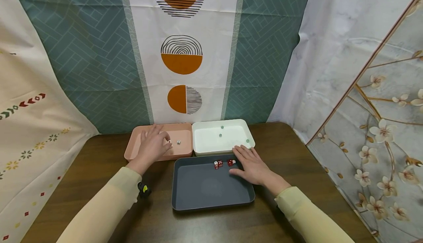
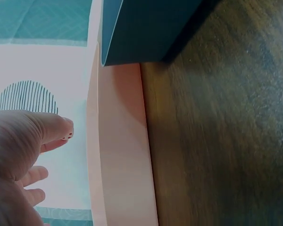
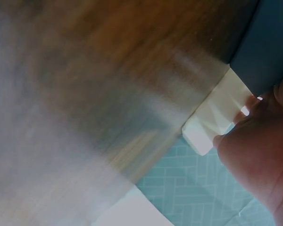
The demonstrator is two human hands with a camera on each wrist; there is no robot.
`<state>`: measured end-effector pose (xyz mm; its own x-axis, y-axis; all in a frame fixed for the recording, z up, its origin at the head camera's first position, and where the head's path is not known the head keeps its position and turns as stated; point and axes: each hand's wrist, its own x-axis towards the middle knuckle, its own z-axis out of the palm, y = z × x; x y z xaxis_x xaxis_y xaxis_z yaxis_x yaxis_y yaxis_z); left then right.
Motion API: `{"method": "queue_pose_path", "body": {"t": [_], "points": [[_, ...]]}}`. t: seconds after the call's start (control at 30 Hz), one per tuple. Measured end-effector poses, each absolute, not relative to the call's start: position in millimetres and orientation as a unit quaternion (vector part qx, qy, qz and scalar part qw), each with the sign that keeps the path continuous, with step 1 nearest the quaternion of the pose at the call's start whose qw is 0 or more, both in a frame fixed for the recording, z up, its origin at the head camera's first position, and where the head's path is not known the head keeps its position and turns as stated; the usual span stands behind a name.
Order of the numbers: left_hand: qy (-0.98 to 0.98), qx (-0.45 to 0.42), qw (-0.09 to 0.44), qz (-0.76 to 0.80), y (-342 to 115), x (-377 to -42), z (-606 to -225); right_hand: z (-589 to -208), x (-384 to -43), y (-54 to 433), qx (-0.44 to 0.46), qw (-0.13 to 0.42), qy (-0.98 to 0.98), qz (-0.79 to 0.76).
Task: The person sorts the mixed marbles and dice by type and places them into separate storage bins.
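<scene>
Over the pink tray (image 1: pixel 132 144), my left hand (image 1: pixel 152 145) pinches a small white die (image 2: pixel 68 136) between thumb and index finger; the other fingers are spread behind. Another white die (image 1: pixel 179 142) lies in that tray, right of the fingers. My right hand (image 1: pixel 252 166) stretches across the back right corner of the dark grey tray (image 1: pixel 211 191), fingers extended, fingertips at the near rim of the white tray (image 1: pixel 201 150). Beside its thumb sit several red dice (image 1: pixel 220 163) with white pips, along the grey tray's back side.
Inside the white tray are small green dice (image 1: pixel 220 135), spread apart. All three trays stand on a dark wooden table (image 1: pixel 158 213), the pink and white ones side by side behind the grey one. A patterned cloth (image 1: pixel 211 103) hangs behind them.
</scene>
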<state>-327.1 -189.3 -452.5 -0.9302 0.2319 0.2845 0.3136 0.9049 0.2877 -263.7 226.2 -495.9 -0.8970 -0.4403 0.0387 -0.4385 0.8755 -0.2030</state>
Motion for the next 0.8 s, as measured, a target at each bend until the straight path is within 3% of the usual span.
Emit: {"method": "queue_pose_path", "body": {"t": [0.8], "points": [[-0.976, -0.101, 0.091, -0.171, -204, -346, -460, -495, -264, 227, -0.229, 0.002, 0.968, -0.1]]}}
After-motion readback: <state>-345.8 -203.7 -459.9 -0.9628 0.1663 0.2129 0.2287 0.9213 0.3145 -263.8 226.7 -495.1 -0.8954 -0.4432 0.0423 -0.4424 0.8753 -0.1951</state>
